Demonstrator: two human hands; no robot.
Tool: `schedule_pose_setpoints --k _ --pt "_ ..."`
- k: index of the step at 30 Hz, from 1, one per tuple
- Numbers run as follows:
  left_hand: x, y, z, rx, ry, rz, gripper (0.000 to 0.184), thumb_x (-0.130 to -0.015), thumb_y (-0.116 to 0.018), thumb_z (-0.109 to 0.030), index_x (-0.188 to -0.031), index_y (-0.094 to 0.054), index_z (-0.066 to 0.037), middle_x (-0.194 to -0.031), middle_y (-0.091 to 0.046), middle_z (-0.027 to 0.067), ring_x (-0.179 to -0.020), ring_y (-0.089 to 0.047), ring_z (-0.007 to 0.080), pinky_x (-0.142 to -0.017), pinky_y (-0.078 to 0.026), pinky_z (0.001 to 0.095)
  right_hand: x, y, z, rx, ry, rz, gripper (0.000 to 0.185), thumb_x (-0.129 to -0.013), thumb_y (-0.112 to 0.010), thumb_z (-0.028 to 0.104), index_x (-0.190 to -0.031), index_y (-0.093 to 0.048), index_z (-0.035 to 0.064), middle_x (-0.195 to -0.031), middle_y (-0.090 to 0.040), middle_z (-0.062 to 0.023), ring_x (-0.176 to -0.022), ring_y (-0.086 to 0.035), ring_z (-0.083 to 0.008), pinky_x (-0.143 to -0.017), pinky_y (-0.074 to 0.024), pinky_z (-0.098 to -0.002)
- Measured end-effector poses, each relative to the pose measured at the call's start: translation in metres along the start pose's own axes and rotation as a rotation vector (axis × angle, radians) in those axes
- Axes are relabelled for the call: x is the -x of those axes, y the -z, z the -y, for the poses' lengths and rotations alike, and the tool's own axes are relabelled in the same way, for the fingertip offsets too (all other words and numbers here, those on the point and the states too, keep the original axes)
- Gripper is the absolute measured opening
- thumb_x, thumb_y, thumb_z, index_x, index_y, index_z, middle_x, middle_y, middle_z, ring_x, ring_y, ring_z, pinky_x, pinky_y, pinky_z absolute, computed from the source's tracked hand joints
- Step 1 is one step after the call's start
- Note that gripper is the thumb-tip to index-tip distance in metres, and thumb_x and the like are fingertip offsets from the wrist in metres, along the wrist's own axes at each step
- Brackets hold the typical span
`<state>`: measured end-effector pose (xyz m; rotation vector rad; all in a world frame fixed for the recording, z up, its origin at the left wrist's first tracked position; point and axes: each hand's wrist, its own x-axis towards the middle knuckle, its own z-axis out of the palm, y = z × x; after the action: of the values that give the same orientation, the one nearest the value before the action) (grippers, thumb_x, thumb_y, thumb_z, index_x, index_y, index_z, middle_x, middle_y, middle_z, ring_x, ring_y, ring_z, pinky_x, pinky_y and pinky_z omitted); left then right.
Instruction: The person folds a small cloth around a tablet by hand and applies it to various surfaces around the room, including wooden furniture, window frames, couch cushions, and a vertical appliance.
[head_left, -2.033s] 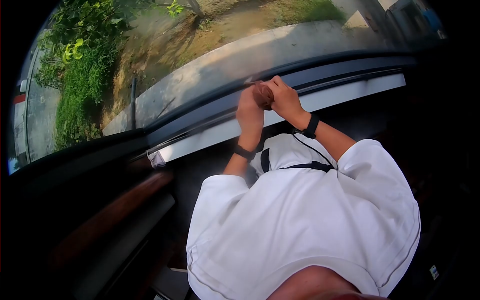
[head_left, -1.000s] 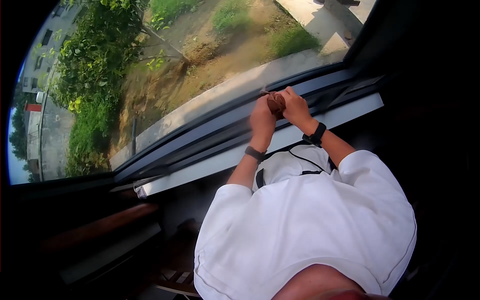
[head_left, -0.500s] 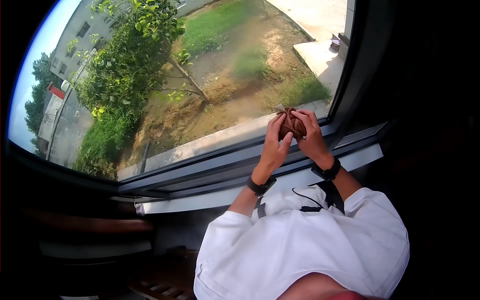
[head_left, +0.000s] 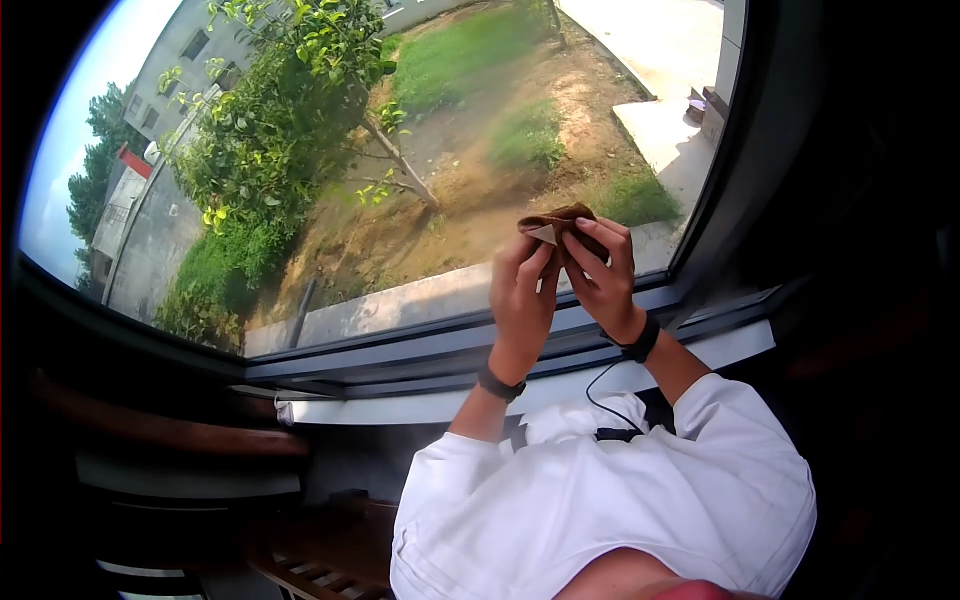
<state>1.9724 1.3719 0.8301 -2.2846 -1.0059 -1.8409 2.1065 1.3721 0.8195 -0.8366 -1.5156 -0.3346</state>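
Observation:
Both my hands are raised in front of the window, holding a brown folded cloth-like piece (head_left: pixel 572 218) between them. A small pale triangular corner shows on its near side. My left hand (head_left: pixel 523 285) grips its left part, with the fingers bent against it. My right hand (head_left: pixel 604 272) pinches the right part between thumb and fingers. The fingertips of the two hands nearly meet below the piece. A black band is on each wrist.
The dark window frame (head_left: pixel 420 350) and a white sill (head_left: pixel 400 410) run across below my hands. Through the glass are a tree (head_left: pixel 290 130), grass and a building. A wooden chair (head_left: pixel 330 560) and a brown wooden edge (head_left: pixel 170 425) are at the lower left.
The brown piece was a compact bundle and now looks wider and more opened, with a pale corner showing. My hands sit lower in the view than two seconds ago, and more of the outdoors shows.

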Motion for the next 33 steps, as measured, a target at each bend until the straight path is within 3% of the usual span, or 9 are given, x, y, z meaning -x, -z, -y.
schedule_pose_setpoints --k 6,7,11,13,16,21,29,32,33 --pt "-0.019 0.029 -0.005 -0.166 0.04 -0.109 0.038 -0.077 -0.078 0.006 -0.11 -0.065 -0.007 -0.114 -0.066 0.0132 -0.095 -0.066 0.033 -0.075 -0.056 0.037 -0.019 -0.029 0.014 -0.113 0.046 -0.023 0.048 -0.07 -0.079 -0.007 -0.116 -0.073 0.0058 -0.124 -0.061 -0.0111 -0.106 -0.059 -0.0326 -0.088 -0.0517 -0.0393" --pt "-0.026 0.033 -0.008 -0.207 0.049 -0.079 0.038 -0.078 -0.078 0.006 -0.111 -0.063 -0.003 -0.116 -0.065 0.0158 -0.104 -0.065 0.0324 -0.083 -0.056 0.0371 -0.03 -0.029 0.018 -0.13 0.04 -0.038 0.048 -0.071 -0.079 -0.008 -0.116 -0.073 0.0059 -0.124 -0.061 -0.0111 -0.105 -0.059 -0.0323 -0.088 -0.0517 -0.0391" --pt "-0.07 0.016 -0.021 -0.1 -0.053 -0.22 0.042 -0.077 -0.081 0.005 -0.116 -0.065 -0.004 -0.118 -0.064 0.0144 -0.105 -0.065 0.0273 -0.081 -0.056 0.0333 -0.081 -0.01 0.019 -0.063 0.087 -0.119 0.051 -0.07 -0.076 -0.007 -0.118 -0.072 0.0097 -0.125 -0.061 -0.009 -0.104 -0.06 -0.0291 -0.086 -0.0527 -0.0364" --pt "-0.082 0.001 -0.028 -0.043 -0.081 -0.207 0.043 -0.077 -0.081 0.005 -0.116 -0.065 -0.004 -0.119 -0.064 0.0146 -0.105 -0.065 0.0265 -0.08 -0.056 0.0321 -0.093 0.006 0.009 -0.014 0.097 -0.135 0.054 -0.07 -0.076 -0.006 -0.12 -0.071 0.0142 -0.124 -0.062 -0.0075 -0.1 -0.061 -0.0279 -0.085 -0.0529 -0.0357" --pt "-0.085 -0.019 -0.05 0.107 -0.026 -0.093 0.037 -0.078 -0.08 0.004 -0.112 -0.066 -0.004 -0.119 -0.065 0.0143 -0.1 -0.066 0.0265 -0.08 -0.056 0.0329 -0.084 0.033 -0.008 0.073 0.06 -0.142 0.053 -0.072 -0.078 -0.006 -0.122 -0.067 0.011 -0.122 -0.062 -0.009 -0.1 -0.062 -0.0292 -0.084 -0.0535 -0.036" --pt "-0.04 -0.042 -0.034 0.071 -0.134 0.063 0.039 -0.076 -0.075 0.003 -0.113 -0.068 -0.008 -0.116 -0.067 0.0094 -0.094 -0.064 0.0308 -0.076 -0.054 0.0375 -0.015 0.043 -0.027 0.165 -0.09 -0.115 0.047 -0.074 -0.08 -0.006 -0.116 -0.066 0.0102 -0.12 -0.059 -0.0124 -0.1 -0.062 -0.0311 -0.081 -0.0543 -0.0364" --pt "0.005 0.004 0.007 0.049 -0.047 0.203 0.042 -0.076 -0.073 0.006 -0.115 -0.066 -0.008 -0.118 -0.066 0.0096 -0.097 -0.063 0.0314 -0.077 -0.054 0.0382 0.045 -0.002 -0.007 0.065 -0.192 -0.012 0.048 -0.072 -0.08 -0.007 -0.114 -0.067 0.0128 -0.119 -0.057 -0.013 -0.099 -0.062 -0.0326 -0.076 -0.0547 -0.0364" --pt "0.006 0.022 0.018 0.081 0.036 0.161 0.029 -0.078 -0.075 0.006 -0.104 -0.068 -0.006 -0.111 -0.067 0.0125 -0.095 -0.067 0.0329 -0.074 -0.056 0.039 0.034 -0.017 0.009 0.037 -0.173 0.021 0.05 -0.073 -0.078 -0.008 -0.116 -0.067 0.0128 -0.119 -0.056 -0.0131 -0.101 -0.061 -0.0325 -0.078 -0.0541 -0.0363" --pt "0.005 0.027 0.021 0.08 0.022 0.134 0.044 -0.076 -0.075 0.007 -0.117 -0.067 -0.008 -0.118 -0.067 0.0126 -0.096 -0.065 0.0319 -0.076 -0.055 0.0386 0.027 -0.02 0.015 0.039 -0.17 0.045 0.051 -0.073 -0.078 -0.01 -0.118 -0.067 0.0125 -0.12 -0.055 -0.0133 -0.104 -0.06 -0.0326 -0.081 -0.0538 -0.0366"
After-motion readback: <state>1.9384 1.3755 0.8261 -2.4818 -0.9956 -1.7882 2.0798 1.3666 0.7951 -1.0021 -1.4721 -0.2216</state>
